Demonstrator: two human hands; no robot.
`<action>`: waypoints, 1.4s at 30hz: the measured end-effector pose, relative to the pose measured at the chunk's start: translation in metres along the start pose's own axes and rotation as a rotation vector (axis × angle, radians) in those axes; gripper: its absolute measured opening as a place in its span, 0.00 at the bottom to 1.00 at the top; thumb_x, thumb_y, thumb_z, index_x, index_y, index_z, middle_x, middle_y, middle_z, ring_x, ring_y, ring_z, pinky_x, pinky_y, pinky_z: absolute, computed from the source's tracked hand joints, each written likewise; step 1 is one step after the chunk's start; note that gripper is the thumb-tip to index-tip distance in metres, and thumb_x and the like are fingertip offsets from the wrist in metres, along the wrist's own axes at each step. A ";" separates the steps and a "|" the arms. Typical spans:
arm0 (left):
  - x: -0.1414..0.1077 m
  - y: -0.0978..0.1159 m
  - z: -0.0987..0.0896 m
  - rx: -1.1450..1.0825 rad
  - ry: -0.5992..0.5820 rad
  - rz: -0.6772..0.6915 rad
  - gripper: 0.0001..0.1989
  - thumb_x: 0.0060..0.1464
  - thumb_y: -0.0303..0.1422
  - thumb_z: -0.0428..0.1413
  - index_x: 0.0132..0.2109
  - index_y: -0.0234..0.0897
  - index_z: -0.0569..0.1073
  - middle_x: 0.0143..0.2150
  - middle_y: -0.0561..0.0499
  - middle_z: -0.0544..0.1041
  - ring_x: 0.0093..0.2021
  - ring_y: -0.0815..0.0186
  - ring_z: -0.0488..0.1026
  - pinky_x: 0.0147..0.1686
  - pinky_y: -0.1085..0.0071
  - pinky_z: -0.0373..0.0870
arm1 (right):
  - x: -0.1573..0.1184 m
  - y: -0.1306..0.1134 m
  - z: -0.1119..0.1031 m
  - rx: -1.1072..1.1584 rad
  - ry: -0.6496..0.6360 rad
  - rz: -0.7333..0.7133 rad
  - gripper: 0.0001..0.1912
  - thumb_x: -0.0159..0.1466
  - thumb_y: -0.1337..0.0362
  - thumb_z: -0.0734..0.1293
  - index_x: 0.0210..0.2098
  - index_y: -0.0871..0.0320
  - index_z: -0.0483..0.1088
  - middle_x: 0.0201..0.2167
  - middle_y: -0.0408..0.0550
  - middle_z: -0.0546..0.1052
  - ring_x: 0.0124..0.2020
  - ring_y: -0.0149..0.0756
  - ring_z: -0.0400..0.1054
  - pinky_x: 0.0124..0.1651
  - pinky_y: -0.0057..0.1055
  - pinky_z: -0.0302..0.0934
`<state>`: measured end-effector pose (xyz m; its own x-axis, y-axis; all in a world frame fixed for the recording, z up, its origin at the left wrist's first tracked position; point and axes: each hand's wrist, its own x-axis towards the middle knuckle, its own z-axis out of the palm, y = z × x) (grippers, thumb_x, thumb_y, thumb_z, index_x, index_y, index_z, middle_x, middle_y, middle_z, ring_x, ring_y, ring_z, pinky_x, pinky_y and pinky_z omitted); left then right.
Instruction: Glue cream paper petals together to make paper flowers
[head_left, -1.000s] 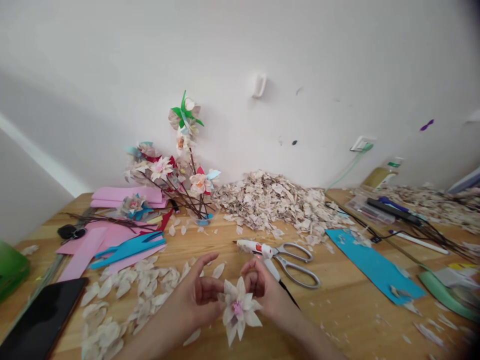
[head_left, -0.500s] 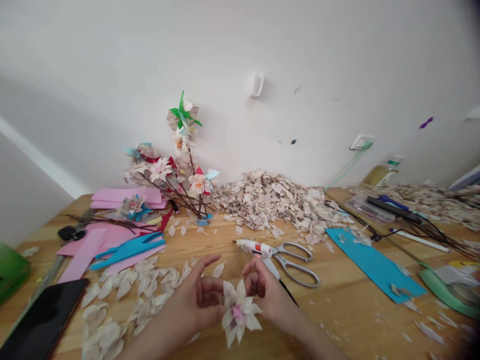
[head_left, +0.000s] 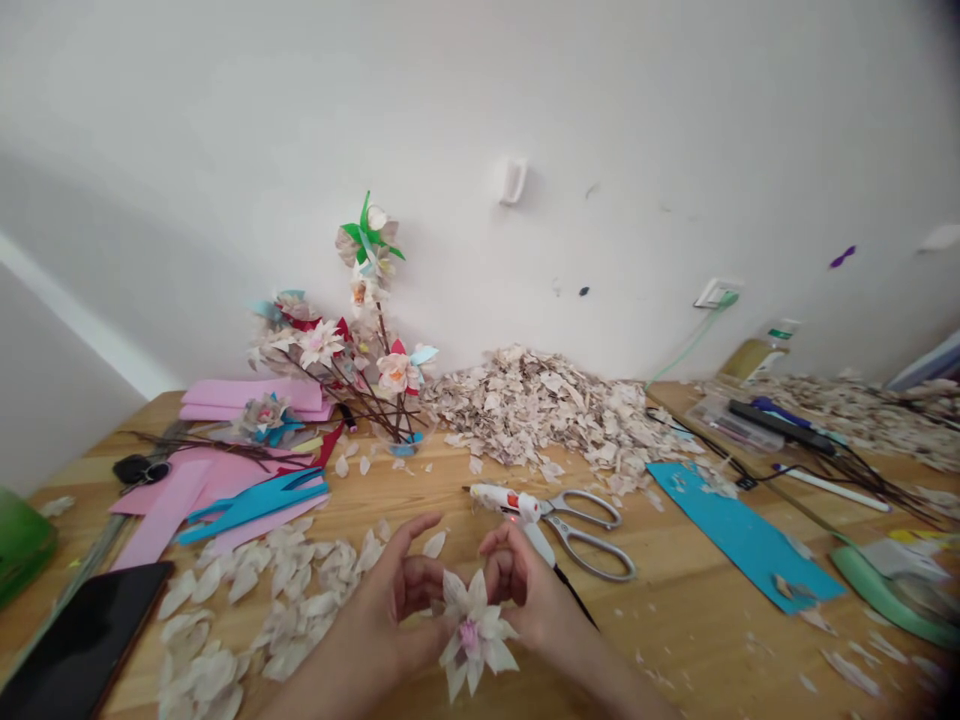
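A handmade flower (head_left: 475,634) with pale, pointed petals and a pink centre is held low over the table, facing up towards me. On its left side, my left hand (head_left: 417,592) has its thumb against the petals and its fingers curled behind. My right hand (head_left: 519,582) pinches at the flower's back right edge, the fingertips partly hidden by petals. Whatever stem the flower has is out of sight. Just beyond the right hand lie a white glue gun (head_left: 498,499) and grey-handled scissors (head_left: 592,535). Loose pale petals (head_left: 289,600) are spread beside my left forearm.
Finished flowers on twigs (head_left: 390,372) stand in a small clear cup. A heap of dried petals (head_left: 547,410) rests against the wall. Blue sheet (head_left: 750,540) and green tape roll (head_left: 892,600) lie right; pink sheets (head_left: 251,395) and a phone (head_left: 86,640) lie left.
The view has shifted slightly. Both hands keep hold of the flower, which sits marginally lower and further left in the picture.
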<state>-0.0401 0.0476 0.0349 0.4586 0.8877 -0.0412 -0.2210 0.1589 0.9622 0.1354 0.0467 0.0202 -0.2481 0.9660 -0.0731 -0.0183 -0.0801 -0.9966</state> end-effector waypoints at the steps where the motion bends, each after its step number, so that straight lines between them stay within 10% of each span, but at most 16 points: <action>1: -0.001 0.001 0.001 0.027 0.003 0.006 0.34 0.41 0.29 0.61 0.54 0.42 0.54 0.32 0.52 0.75 0.34 0.63 0.73 0.38 0.63 0.64 | 0.000 0.000 0.000 -0.008 -0.003 -0.001 0.26 0.42 0.68 0.75 0.33 0.52 0.56 0.18 0.32 0.66 0.21 0.31 0.63 0.26 0.27 0.53; 15: -0.009 0.011 0.009 0.357 0.010 0.093 0.34 0.43 0.19 0.53 0.56 0.44 0.50 0.35 0.52 0.75 0.34 0.66 0.72 0.37 0.66 0.66 | -0.004 -0.002 0.001 -0.039 -0.029 -0.040 0.26 0.44 0.71 0.74 0.35 0.52 0.56 0.19 0.32 0.66 0.22 0.32 0.64 0.29 0.28 0.55; 25: 0.003 0.013 0.010 -0.084 0.217 -0.026 0.36 0.34 0.24 0.63 0.50 0.39 0.54 0.28 0.54 0.77 0.27 0.65 0.74 0.30 0.69 0.68 | -0.012 0.001 0.007 -0.168 0.119 -0.184 0.23 0.47 0.71 0.72 0.38 0.53 0.59 0.29 0.41 0.73 0.33 0.36 0.68 0.38 0.32 0.60; 30: 0.003 0.014 0.009 -0.295 0.274 -0.063 0.40 0.32 0.27 0.66 0.51 0.37 0.55 0.30 0.49 0.80 0.29 0.65 0.76 0.33 0.69 0.68 | -0.008 0.011 0.011 0.023 0.288 -0.158 0.23 0.42 0.71 0.75 0.31 0.52 0.59 0.25 0.38 0.71 0.29 0.35 0.68 0.28 0.26 0.59; 35: -0.001 0.021 0.008 -0.471 0.270 -0.172 0.33 0.36 0.30 0.63 0.51 0.37 0.59 0.36 0.46 0.80 0.36 0.59 0.77 0.44 0.61 0.66 | 0.000 0.011 0.010 0.545 0.140 -0.014 0.23 0.40 0.68 0.78 0.30 0.53 0.62 0.18 0.34 0.70 0.19 0.27 0.63 0.22 0.21 0.55; 42: 0.006 -0.002 0.014 0.034 0.461 0.057 0.35 0.30 0.32 0.64 0.49 0.38 0.59 0.38 0.46 0.73 0.37 0.59 0.72 0.42 0.59 0.67 | 0.000 0.011 0.009 0.788 -0.010 0.168 0.16 0.43 0.65 0.78 0.23 0.60 0.68 0.20 0.38 0.72 0.20 0.22 0.65 0.23 0.16 0.57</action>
<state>-0.0245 0.0466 0.0362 0.0144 0.9953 -0.0955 -0.2029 0.0965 0.9744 0.1264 0.0433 0.0095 -0.3168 0.9237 -0.2153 -0.6572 -0.3775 -0.6524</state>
